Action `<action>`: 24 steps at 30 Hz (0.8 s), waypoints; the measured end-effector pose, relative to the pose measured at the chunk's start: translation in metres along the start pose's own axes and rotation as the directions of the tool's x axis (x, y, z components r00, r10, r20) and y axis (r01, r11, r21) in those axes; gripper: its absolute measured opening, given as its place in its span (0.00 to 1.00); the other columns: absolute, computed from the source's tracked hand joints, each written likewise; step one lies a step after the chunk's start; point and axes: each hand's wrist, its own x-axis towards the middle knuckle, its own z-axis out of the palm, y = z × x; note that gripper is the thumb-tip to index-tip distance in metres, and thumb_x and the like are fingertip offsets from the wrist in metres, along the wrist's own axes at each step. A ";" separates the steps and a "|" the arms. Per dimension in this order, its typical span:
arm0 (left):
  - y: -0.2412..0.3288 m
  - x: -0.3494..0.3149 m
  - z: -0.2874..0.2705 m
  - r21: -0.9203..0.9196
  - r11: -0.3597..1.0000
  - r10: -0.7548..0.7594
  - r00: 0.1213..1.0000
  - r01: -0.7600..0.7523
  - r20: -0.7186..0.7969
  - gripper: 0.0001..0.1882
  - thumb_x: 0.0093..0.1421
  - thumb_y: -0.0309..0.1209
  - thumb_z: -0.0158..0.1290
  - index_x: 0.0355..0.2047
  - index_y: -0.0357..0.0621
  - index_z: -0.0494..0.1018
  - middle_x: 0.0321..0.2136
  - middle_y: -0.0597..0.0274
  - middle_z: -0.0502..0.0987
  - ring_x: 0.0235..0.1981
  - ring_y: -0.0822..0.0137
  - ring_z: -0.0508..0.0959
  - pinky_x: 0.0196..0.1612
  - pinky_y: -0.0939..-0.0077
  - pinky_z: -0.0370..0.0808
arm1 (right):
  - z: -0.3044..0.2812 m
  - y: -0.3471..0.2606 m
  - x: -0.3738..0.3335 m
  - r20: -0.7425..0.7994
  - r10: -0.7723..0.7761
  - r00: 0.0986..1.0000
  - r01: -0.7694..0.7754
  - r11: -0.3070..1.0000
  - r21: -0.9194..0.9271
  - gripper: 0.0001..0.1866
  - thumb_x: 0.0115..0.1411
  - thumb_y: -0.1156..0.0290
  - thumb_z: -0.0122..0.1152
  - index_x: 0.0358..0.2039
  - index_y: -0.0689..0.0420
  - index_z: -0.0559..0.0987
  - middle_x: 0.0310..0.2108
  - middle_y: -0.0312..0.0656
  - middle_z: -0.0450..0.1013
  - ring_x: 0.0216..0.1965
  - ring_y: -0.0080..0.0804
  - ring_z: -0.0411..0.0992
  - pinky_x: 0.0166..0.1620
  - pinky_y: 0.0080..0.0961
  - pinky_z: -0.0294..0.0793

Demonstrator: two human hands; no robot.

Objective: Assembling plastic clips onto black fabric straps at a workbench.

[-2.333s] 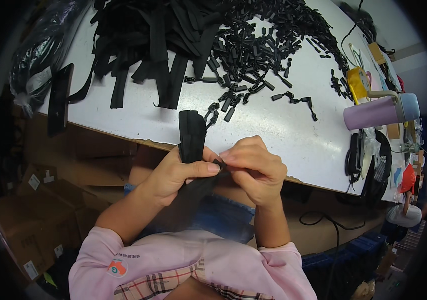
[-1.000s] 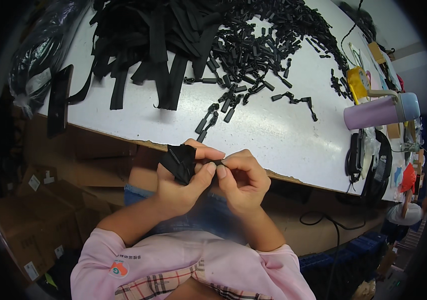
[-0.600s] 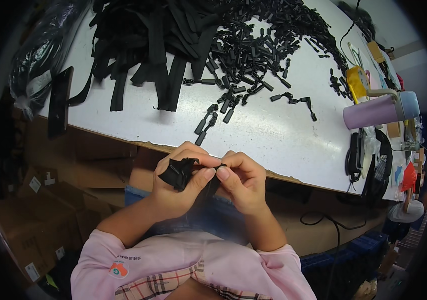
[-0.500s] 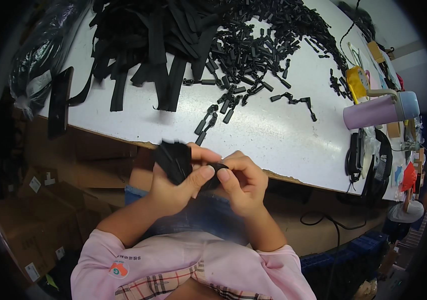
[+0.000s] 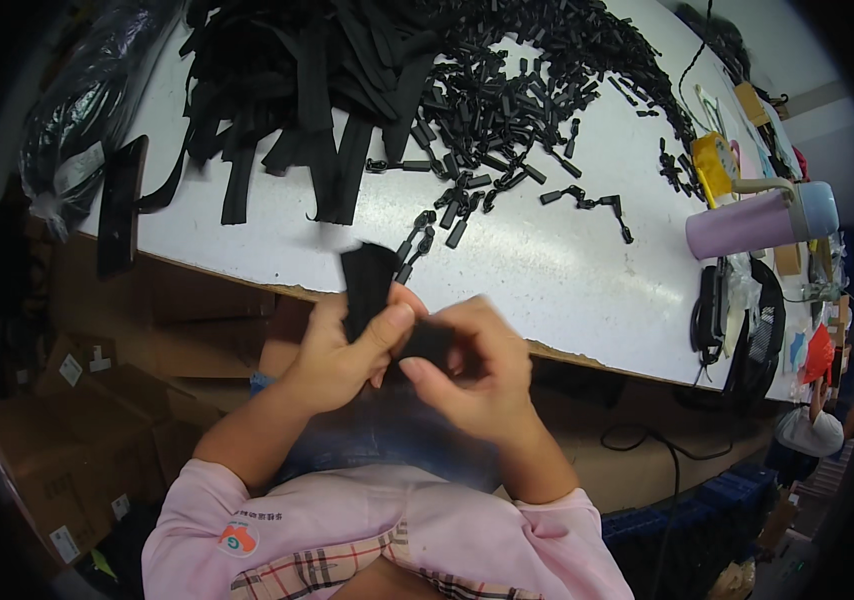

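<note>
Just past the table's near edge, my left hand (image 5: 337,358) is closed on a black fabric strip (image 5: 368,283), thumb on top, with one end standing up above the fingers. My right hand (image 5: 492,370) is curled round another part of the strip, its fingers partly smeared by motion. Whether a zipper slider is on the strip cannot be made out. Beyond my hands, several loose black zipper sliders with long pulls (image 5: 455,232) lie on the white table (image 5: 587,290). A large heap of such sliders (image 5: 487,110) spreads behind them, beside a pile of black strips (image 5: 322,80).
A dark flat phone-like slab (image 5: 121,205) overhangs the left edge near a clear plastic bag (image 5: 77,130). A lilac bottle (image 5: 742,225) lies at right, by a yellow tape roll (image 5: 713,165). Cardboard boxes (image 5: 97,450) stand below left. Another person (image 5: 809,430) is far right.
My left hand has tilted, and the strip's free end has risen upright towards the table. My right fingers have loosened from a tight pinch and shifted on the strip.
</note>
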 end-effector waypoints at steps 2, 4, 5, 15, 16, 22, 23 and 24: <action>-0.001 -0.002 -0.001 0.090 0.992 -0.093 0.990 0.084 0.103 0.10 0.55 0.33 0.46 0.30 0.38 0.66 0.16 0.68 0.66 0.14 0.82 0.64 0.16 0.89 0.62 | -0.001 -0.007 0.012 -0.042 -0.062 0.997 0.062 0.998 0.012 0.18 0.38 0.72 0.64 0.31 0.62 0.71 0.26 0.40 0.65 0.17 0.20 0.60 0.19 0.14 0.59; -0.011 -0.001 0.000 0.140 0.984 0.080 0.972 -0.113 0.222 0.09 0.53 0.31 0.48 0.30 0.38 0.65 0.21 0.67 0.68 0.21 0.81 0.67 0.21 0.89 0.65 | -0.002 -0.008 0.018 -0.027 -0.108 0.994 0.108 0.994 -0.018 0.17 0.39 0.73 0.63 0.30 0.63 0.70 0.27 0.40 0.64 0.18 0.19 0.61 0.19 0.13 0.59; -0.010 0.000 0.001 0.139 0.984 0.082 0.971 -0.115 0.226 0.09 0.53 0.31 0.48 0.30 0.38 0.65 0.21 0.67 0.68 0.21 0.81 0.67 0.21 0.89 0.65 | -0.003 0.000 0.017 0.044 -0.123 0.991 0.123 0.992 0.010 0.15 0.40 0.75 0.62 0.30 0.63 0.70 0.27 0.40 0.64 0.20 0.19 0.63 0.20 0.13 0.60; -0.009 -0.001 -0.004 -0.048 0.978 -0.180 0.936 0.203 0.304 0.12 0.57 0.37 0.42 0.30 0.39 0.63 0.16 0.69 0.64 0.13 0.81 0.62 0.13 0.89 0.60 | 0.003 0.008 0.010 -0.318 -0.191 0.929 0.192 0.981 -0.029 0.10 0.40 0.80 0.60 0.25 0.61 0.70 0.27 0.38 0.63 0.19 0.19 0.59 0.19 0.12 0.58; -0.009 -0.001 -0.004 -0.050 0.978 -0.179 0.936 0.203 0.302 0.12 0.57 0.37 0.42 0.30 0.39 0.63 0.16 0.69 0.64 0.13 0.81 0.62 0.13 0.89 0.60 | 0.001 0.006 0.011 -0.250 -0.300 0.921 0.262 0.949 -0.174 0.11 0.39 0.80 0.61 0.24 0.60 0.70 0.27 0.39 0.63 0.19 0.21 0.59 0.19 0.13 0.58; -0.008 -0.001 -0.003 -0.027 0.989 -0.131 0.953 0.144 0.274 0.10 0.54 0.32 0.46 0.32 0.39 0.63 0.19 0.68 0.65 0.13 0.82 0.62 0.13 0.90 0.59 | 0.002 0.006 0.004 -0.131 -0.201 0.971 0.193 0.978 -0.073 0.08 0.39 0.80 0.60 0.23 0.61 0.71 0.24 0.39 0.65 0.22 0.23 0.63 0.21 0.14 0.60; -0.004 -0.003 -0.002 -0.079 0.990 -0.099 0.969 0.120 0.227 0.10 0.53 0.30 0.48 0.33 0.38 0.63 0.19 0.67 0.65 0.13 0.81 0.63 0.14 0.90 0.61 | 0.001 0.004 0.003 -0.106 -0.036 0.994 0.057 0.978 0.199 0.06 0.42 0.81 0.59 0.23 0.62 0.71 0.24 0.39 0.66 0.21 0.20 0.63 0.21 0.12 0.60; -0.001 -0.003 -0.001 -0.130 0.987 -0.070 0.982 0.094 0.178 0.11 0.52 0.29 0.49 0.33 0.38 0.63 0.20 0.67 0.66 0.14 0.81 0.64 0.15 0.90 0.62 | 0.000 0.004 0.002 -0.038 0.118 0.992 -0.089 0.888 0.450 0.04 0.45 0.81 0.57 0.23 0.63 0.71 0.24 0.38 0.66 0.21 0.16 0.63 0.21 0.10 0.60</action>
